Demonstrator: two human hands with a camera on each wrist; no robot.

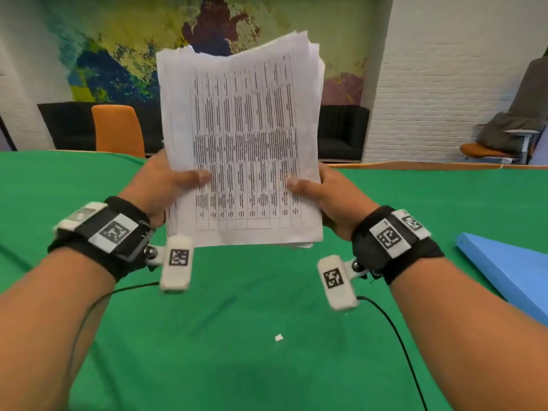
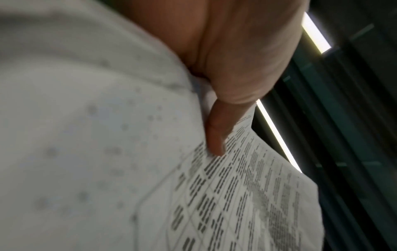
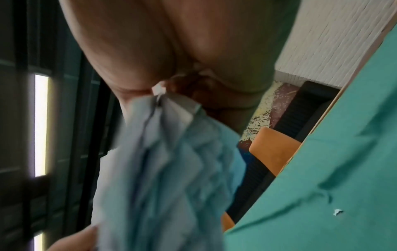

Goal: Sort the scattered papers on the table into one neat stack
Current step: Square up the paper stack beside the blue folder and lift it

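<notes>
The person held the stack of papers (image 1: 241, 143) upright in the air above the green table (image 1: 237, 336), clear of its surface, with the printed table on the front sheet facing the head camera. The left hand (image 1: 161, 188) gripped the stack's left edge low down, its thumb (image 1: 194, 175) laid across the front sheet and its fingers out of sight behind the paper. The right hand (image 1: 324, 198) gripped the right edge at about the same height, thumb likewise pressed on the front. The sheets were not squared: their top edges stood stepped and fanned, and a few corners poked out at the bottom.

From the left wrist, the thumb (image 2: 217, 134) lay flat on the printed sheet (image 2: 236, 195) (the nearer paper was a blur). From the right wrist, the sheet edges (image 3: 163, 161) splayed out below the palm (image 3: 171, 42), which closed on them.

A small white scrap (image 1: 278, 338) lay on the table nearer the person. A blue folder (image 1: 504, 271) lay at the table's right edge, well apart from the hands. An orange chair (image 1: 117, 130) stood beyond the far side.
</notes>
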